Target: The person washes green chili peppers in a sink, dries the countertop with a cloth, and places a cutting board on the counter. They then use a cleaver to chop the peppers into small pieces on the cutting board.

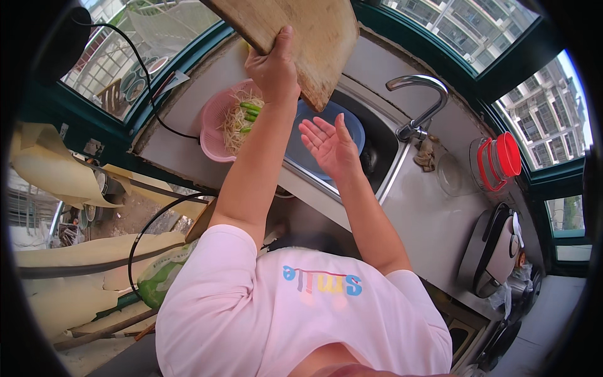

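My left hand (278, 70) grips the edge of a worn wooden cutting board (318, 33), with the thumb lying on its face. The board is raised and tilted, and its lower corner hangs over the sink. Palm up and holding nothing, my right hand (333, 147) is just below that corner, apart from it. Beneath it a blue plastic basin (301, 158) sits in the stainless steel sink (387, 155). Left of the sink, partly behind my left forearm, stands a pink plastic colander (213, 115) with bean sprouts (231, 129) and several green peppers (249, 113) in it.
A chrome faucet (424, 85) curves over the sink's right side. On the right counter are a crumpled cloth (425, 155), a glass container (452, 174), red-lidded containers (508, 154) and a rice cooker (492, 252). A black cable (150, 89) hangs by the left window.
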### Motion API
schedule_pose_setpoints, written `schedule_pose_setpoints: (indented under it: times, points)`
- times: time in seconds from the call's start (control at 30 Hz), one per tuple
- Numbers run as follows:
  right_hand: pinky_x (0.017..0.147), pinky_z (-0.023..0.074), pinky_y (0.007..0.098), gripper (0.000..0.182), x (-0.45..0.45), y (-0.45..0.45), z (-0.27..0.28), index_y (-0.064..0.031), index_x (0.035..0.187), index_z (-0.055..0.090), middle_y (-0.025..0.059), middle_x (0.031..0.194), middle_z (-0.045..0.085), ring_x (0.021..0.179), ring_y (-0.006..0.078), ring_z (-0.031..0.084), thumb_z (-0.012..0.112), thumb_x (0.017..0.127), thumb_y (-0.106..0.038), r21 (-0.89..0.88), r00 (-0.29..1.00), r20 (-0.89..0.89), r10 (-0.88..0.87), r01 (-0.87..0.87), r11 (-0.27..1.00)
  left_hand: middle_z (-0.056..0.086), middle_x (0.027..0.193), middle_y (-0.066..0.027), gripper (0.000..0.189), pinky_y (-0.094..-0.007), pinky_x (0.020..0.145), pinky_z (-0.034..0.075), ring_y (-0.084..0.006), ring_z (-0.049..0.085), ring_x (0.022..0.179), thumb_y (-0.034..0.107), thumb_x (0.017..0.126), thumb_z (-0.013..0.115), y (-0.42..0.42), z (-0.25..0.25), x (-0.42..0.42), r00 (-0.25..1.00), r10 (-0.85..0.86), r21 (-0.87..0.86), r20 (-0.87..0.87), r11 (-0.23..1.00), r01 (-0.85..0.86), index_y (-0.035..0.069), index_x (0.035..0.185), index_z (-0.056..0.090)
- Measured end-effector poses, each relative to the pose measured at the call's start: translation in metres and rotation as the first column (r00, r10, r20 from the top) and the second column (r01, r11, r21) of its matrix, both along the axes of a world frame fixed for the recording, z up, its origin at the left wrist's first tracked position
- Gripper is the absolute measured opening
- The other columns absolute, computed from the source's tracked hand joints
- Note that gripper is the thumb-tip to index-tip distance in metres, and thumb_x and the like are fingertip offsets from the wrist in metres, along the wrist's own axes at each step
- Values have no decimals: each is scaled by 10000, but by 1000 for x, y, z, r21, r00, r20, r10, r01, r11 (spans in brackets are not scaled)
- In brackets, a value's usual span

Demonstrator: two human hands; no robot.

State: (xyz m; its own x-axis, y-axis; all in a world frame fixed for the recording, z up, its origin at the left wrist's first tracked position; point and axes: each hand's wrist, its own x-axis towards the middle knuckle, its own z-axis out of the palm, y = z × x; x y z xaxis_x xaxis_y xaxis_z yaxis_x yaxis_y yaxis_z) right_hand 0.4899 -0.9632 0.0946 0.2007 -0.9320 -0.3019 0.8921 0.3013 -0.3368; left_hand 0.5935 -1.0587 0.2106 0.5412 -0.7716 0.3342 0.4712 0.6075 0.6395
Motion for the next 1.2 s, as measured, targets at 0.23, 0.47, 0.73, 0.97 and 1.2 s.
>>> schedule_pose_setpoints:
  times: [0.23, 0.47, 0.73, 0.97, 1.2]
  points:
    - [972, 426, 419, 277, -8, 5, -66, -39, 1148, 506, 106, 1153, 558, 1067, 267, 549, 540, 930, -207, 262, 857, 419, -300, 202, 944, 598, 1071, -92, 429, -267, 859, 442, -150, 557, 970, 102, 752, 764, 82, -69, -50, 980, -155, 264, 123, 957, 118, -59, 1086, 549]
    - [889, 501, 420, 192, -76, 47, -145, -21, 1065, 544, 125, 1057, 603, 988, 258, 599, 529, 934, -160, 276, 886, 392, -247, 143, 951, 438, 1341, -134, 1008, -499, 1014, 359, -256, 419, 1254, 605, 703, 695, 135, -33, 24, 599, -760, 181, 251, 645, 743, 22, 1404, 265]
    - [830, 545, 387, 219, -117, 60, -184, -41, 1106, 529, 105, 1060, 609, 964, 229, 615, 505, 949, -191, 197, 967, 200, -155, 115, 974, 544, 1147, -171, 540, -443, 888, 490, -278, 562, 1043, 175, 782, 625, 83, -2, 50, 459, -886, 767, -68, 248, 592, -55, 1232, 433]
    - [604, 541, 308, 426, -159, 57, -125, -11, 1096, 539, 136, 855, 664, 759, 192, 665, 457, 952, -404, 407, 553, -708, 439, -189, 894, 577, 1052, -172, 497, -425, 835, 518, -296, 599, 945, -16, 696, 557, 78, -17, 36, 531, -840, 756, -117, 271, 595, -73, 1180, 464]
    - [1051, 280, 495, 311, -302, -18, -89, -67, 1120, 593, 84, 1393, 415, 1311, 246, 350, 429, 865, -136, -169, -981, -100, -168, -149, 974, 578, 974, -127, 417, -352, 824, 516, -226, 598, 899, -63, 679, 557, 71, -27, 22, 457, -875, 759, -162, 186, 624, -74, 1093, 502]
